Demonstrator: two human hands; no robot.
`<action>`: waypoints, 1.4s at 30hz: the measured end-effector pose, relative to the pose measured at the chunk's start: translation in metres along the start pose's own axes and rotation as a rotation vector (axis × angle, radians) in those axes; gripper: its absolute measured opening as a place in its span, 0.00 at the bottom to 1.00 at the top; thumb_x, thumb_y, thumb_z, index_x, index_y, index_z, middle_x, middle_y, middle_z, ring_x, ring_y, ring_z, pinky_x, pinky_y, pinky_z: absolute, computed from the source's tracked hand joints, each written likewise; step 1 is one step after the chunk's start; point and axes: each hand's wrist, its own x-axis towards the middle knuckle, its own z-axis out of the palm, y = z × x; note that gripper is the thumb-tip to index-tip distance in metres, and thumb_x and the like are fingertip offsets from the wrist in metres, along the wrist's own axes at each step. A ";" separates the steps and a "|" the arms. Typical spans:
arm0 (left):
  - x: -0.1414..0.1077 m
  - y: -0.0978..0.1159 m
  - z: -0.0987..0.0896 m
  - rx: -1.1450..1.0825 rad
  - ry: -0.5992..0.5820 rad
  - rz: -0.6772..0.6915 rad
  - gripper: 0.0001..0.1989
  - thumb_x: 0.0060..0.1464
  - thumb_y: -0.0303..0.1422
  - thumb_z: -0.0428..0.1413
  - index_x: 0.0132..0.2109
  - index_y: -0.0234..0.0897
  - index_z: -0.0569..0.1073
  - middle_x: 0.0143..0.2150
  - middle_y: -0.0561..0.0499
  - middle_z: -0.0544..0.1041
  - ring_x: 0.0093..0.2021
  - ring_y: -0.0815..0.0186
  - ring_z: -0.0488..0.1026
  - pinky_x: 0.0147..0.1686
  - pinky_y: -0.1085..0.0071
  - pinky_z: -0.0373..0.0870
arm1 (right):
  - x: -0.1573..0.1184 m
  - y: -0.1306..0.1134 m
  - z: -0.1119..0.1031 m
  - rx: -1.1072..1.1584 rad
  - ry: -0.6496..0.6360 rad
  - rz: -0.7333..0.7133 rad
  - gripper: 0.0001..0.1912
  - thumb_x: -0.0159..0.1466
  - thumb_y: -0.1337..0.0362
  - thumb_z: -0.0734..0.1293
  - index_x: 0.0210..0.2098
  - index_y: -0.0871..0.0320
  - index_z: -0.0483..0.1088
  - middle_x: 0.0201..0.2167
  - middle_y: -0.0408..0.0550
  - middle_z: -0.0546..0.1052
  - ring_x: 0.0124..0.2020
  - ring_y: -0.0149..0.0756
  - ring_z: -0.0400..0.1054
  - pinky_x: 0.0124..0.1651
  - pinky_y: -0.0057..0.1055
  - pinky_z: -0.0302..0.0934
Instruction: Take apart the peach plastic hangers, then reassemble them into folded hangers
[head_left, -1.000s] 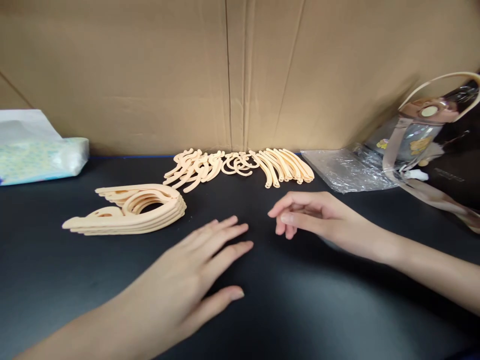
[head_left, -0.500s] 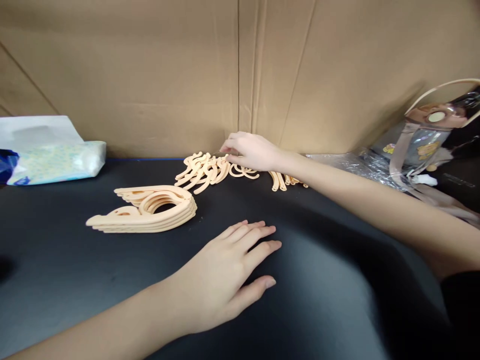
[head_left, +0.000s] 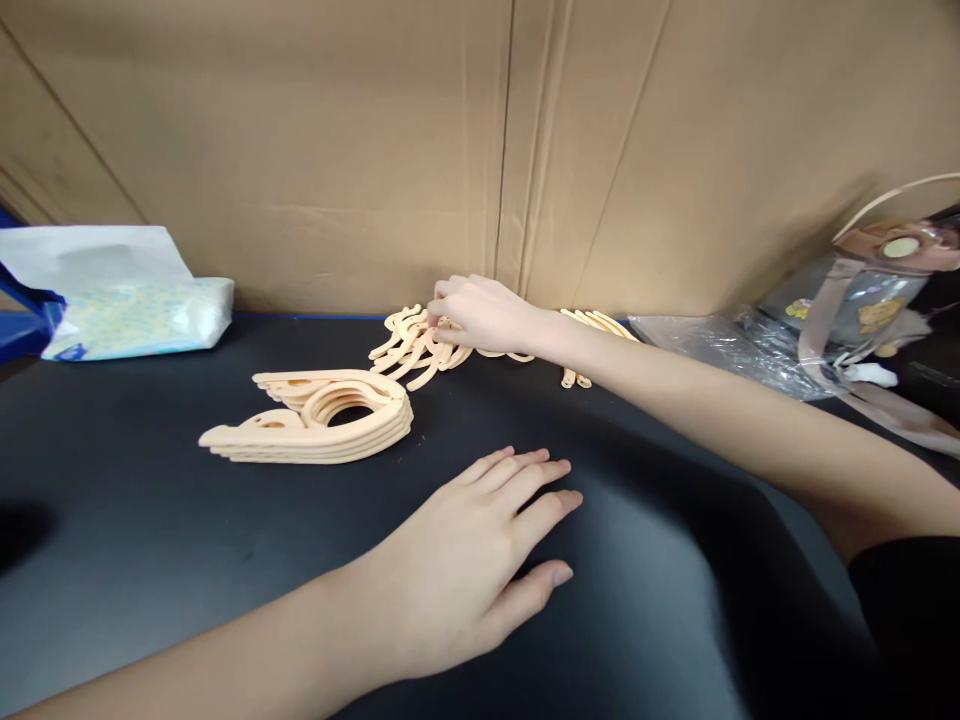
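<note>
My left hand (head_left: 472, 560) lies flat on the black table, palm down, fingers stretched and apart, with nothing in it. At the back, my right hand (head_left: 480, 315) reaches over a loose pile of cream curved plastic hooks (head_left: 405, 350). Its fingers are curled down into the pile's right side; what they grip, if anything, is hidden. A neat stack of cream folded plastic hangers (head_left: 322, 440) rests left of my left hand, nearer than the pile. Behind my right forearm lie several cream curved strips (head_left: 600, 322), partly covered by the arm.
A tissue pack (head_left: 142, 315) with a white sheet sticking out sits at the back left. Clear plastic wrap (head_left: 697, 345) and a transparent bottle (head_left: 847, 295) with a strap stand at the right. A cardboard wall (head_left: 337, 150) closes off the back of the black table (head_left: 187, 550).
My right hand has moved slightly left and down, its fingers now curled into the hook pile. The view has shifted a little to the left. My left hand stays resting on the table.
</note>
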 end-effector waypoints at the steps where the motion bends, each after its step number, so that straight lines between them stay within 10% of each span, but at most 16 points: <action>1: 0.000 0.000 0.000 0.002 -0.007 -0.003 0.22 0.65 0.38 0.51 0.62 0.35 0.68 0.66 0.40 0.68 0.67 0.50 0.62 0.66 0.46 0.61 | 0.001 -0.001 0.000 -0.024 -0.001 -0.013 0.12 0.69 0.66 0.62 0.44 0.64 0.76 0.45 0.58 0.75 0.44 0.43 0.66 0.43 0.35 0.54; 9: -0.001 0.001 0.000 -0.001 0.001 0.001 0.22 0.65 0.39 0.50 0.62 0.35 0.68 0.66 0.38 0.68 0.67 0.49 0.63 0.65 0.46 0.61 | 0.011 -0.014 -0.003 -0.345 -0.033 -0.303 0.19 0.71 0.77 0.52 0.44 0.66 0.74 0.43 0.58 0.76 0.48 0.44 0.66 0.47 0.39 0.55; 14: -0.002 0.000 -0.001 0.020 -0.007 0.002 0.22 0.66 0.39 0.49 0.62 0.35 0.68 0.66 0.38 0.68 0.67 0.50 0.63 0.66 0.48 0.61 | 0.001 -0.009 -0.025 -0.330 0.060 -0.202 0.18 0.71 0.72 0.53 0.44 0.68 0.74 0.41 0.58 0.76 0.45 0.44 0.66 0.46 0.39 0.55; 24: -0.007 0.007 -0.001 0.241 0.275 0.106 0.13 0.65 0.28 0.49 0.53 0.34 0.73 0.60 0.44 0.73 0.67 0.55 0.61 0.68 0.55 0.54 | -0.107 -0.019 -0.052 -0.094 -0.148 -0.063 0.13 0.69 0.66 0.61 0.32 0.61 0.74 0.30 0.49 0.74 0.33 0.38 0.66 0.36 0.34 0.53; 30: -0.005 0.004 0.000 0.170 0.250 -0.042 0.17 0.62 0.25 0.49 0.57 0.32 0.69 0.59 0.40 0.71 0.58 0.54 0.68 0.56 0.57 0.70 | -0.151 -0.049 -0.050 0.096 -0.235 -0.072 0.09 0.68 0.67 0.65 0.32 0.59 0.74 0.28 0.43 0.75 0.32 0.35 0.67 0.40 0.34 0.57; 42: -0.005 0.005 0.001 0.088 0.153 -0.094 0.12 0.63 0.26 0.49 0.51 0.36 0.71 0.51 0.45 0.74 0.50 0.56 0.71 0.47 0.57 0.72 | -0.056 0.011 -0.034 -0.152 -0.005 0.036 0.15 0.68 0.69 0.60 0.49 0.63 0.76 0.44 0.56 0.77 0.42 0.43 0.70 0.37 0.35 0.55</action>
